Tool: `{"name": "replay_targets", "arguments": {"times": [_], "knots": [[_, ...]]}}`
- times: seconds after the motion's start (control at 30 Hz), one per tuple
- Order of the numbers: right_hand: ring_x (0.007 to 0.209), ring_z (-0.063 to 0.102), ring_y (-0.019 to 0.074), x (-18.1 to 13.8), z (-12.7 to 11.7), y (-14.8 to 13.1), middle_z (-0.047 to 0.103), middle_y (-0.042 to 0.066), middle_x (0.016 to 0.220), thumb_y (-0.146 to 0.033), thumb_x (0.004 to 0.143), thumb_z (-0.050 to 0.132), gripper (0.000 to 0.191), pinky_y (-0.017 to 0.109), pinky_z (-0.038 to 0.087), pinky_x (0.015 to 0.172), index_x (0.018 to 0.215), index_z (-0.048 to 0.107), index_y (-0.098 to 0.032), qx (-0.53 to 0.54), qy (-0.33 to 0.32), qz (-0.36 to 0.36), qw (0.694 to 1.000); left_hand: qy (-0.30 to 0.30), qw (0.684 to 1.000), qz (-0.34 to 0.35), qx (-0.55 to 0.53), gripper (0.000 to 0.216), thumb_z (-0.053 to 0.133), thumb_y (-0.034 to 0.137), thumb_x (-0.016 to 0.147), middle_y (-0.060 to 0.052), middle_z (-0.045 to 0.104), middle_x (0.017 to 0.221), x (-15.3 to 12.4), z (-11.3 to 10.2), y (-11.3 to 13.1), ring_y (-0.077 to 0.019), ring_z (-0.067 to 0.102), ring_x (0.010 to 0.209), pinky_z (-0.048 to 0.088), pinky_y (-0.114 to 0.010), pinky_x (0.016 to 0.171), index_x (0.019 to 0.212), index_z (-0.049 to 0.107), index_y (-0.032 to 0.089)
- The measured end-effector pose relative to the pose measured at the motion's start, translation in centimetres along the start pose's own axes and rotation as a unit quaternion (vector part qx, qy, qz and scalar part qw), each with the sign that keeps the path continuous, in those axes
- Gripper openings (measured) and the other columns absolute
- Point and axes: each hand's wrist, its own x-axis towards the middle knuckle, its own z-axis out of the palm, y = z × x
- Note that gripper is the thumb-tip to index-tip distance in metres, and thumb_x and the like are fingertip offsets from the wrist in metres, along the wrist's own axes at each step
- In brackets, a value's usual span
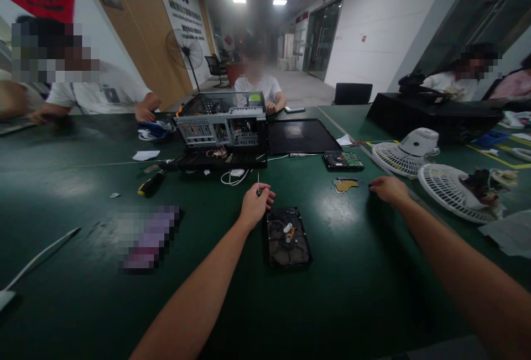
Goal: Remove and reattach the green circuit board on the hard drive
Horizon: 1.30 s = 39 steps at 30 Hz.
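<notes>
My left hand is closed around a small screwdriver, its thin shaft pointing up and away from me. Just right of that hand, a hard drive lies flat on the green table, with a white piece and an orange-brown part on its upper face. My right hand is at the table further right, fingertips pinched at a tiny dark item too small to name. Left of those fingertips rests a yellowish circuit board. Behind it lies another hard drive with its green board showing.
An opened computer case stands ahead, a black panel beside it. White fan grilles lie at the right. A yellow-black screwdriver and a blurred-out phone-like object are at left. Several people sit around the table.
</notes>
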Motion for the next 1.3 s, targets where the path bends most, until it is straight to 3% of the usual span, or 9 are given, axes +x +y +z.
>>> {"name": "replay_targets", "arguments": {"times": [0.2, 0.43, 0.57, 0.73, 0.97, 1.17, 1.3], "knots": [[0.099, 0.073, 0.0291, 1.7, 0.6, -1.0, 0.079, 0.012, 0.11, -0.019, 0.087, 0.06, 0.032, 0.037, 0.053, 0.087, 0.114, 0.079, -0.017, -0.013, 0.022, -0.07, 0.997, 0.0, 1.0, -0.004, 0.0, 0.017, 0.058, 0.027, 0.096, -0.01, 0.076, 0.092, 0.1, 0.0, -0.1, -0.0141, 0.069, 0.068, 0.055, -0.022, 0.055, 0.108, 0.062, 0.015], [0.097, 0.072, 0.0258, 0.4, 0.9, -1.9, 0.08, 0.009, 0.107, -0.017, 0.087, 0.057, 0.031, 0.033, 0.052, 0.089, 0.106, 0.081, -0.021, -0.038, 0.017, -0.145, 0.988, 0.0, 1.0, -0.004, 0.001, 0.016, 0.058, 0.025, 0.095, -0.009, 0.076, 0.091, 0.1, 0.1, -0.2, -0.0138, 0.068, 0.066, 0.054, -0.022, 0.055, 0.107, 0.062, 0.016], [0.099, 0.072, 0.027, -0.2, 1.1, -1.7, 0.079, 0.011, 0.109, -0.015, 0.087, 0.055, 0.035, 0.034, 0.052, 0.09, 0.112, 0.08, -0.019, -0.051, 0.017, -0.148, 0.988, -0.002, 1.0, -0.002, 0.001, 0.016, 0.059, 0.026, 0.094, -0.01, 0.076, 0.091, 0.1, 0.1, -0.2, -0.0143, 0.068, 0.067, 0.054, -0.023, 0.055, 0.106, 0.063, 0.016], [0.11, 0.069, 0.0289, -0.1, 1.4, -1.5, 0.074, 0.016, 0.123, -0.007, 0.079, 0.054, 0.055, 0.034, 0.051, 0.093, 0.131, 0.071, -0.014, -0.062, 0.032, -0.148, 0.987, -0.002, 1.0, -0.002, 0.003, 0.016, 0.059, 0.026, 0.094, -0.009, 0.077, 0.091, 0.1, 0.1, -0.1, -0.0143, 0.068, 0.067, 0.054, -0.023, 0.055, 0.106, 0.063, 0.016], [0.111, 0.068, 0.0288, 0.0, 1.5, -1.5, 0.073, 0.014, 0.124, -0.01, 0.081, 0.053, 0.045, 0.034, 0.051, 0.096, 0.117, 0.079, -0.017, -0.066, 0.027, -0.164, 0.984, -0.004, 1.0, -0.009, 0.005, 0.015, 0.059, 0.025, 0.094, -0.009, 0.076, 0.091, 0.1, 0.1, 0.0, -0.0138, 0.068, 0.067, 0.054, -0.022, 0.055, 0.105, 0.063, 0.016], [0.121, 0.064, 0.0302, 0.1, 1.8, -1.4, 0.066, 0.021, 0.135, -0.006, 0.077, 0.054, 0.061, 0.035, 0.048, 0.104, 0.137, 0.066, -0.009, -0.069, 0.045, -0.156, 0.984, -0.004, 1.0, -0.006, 0.008, 0.014, 0.059, 0.024, 0.094, -0.009, 0.077, 0.09, 0.0, 0.1, 0.1, -0.0141, 0.068, 0.066, 0.054, -0.023, 0.055, 0.105, 0.063, 0.016], [0.117, 0.066, 0.0276, 0.1, 1.5, -1.8, 0.069, 0.017, 0.13, -0.003, 0.073, 0.056, 0.058, 0.032, 0.047, 0.105, 0.127, 0.073, -0.013, -0.072, 0.031, -0.173, 0.982, -0.001, 1.0, -0.005, 0.009, 0.014, 0.059, 0.024, 0.094, -0.009, 0.077, 0.09, 0.0, 0.1, 0.1, -0.014, 0.068, 0.066, 0.054, -0.022, 0.055, 0.105, 0.063, 0.017]]}}
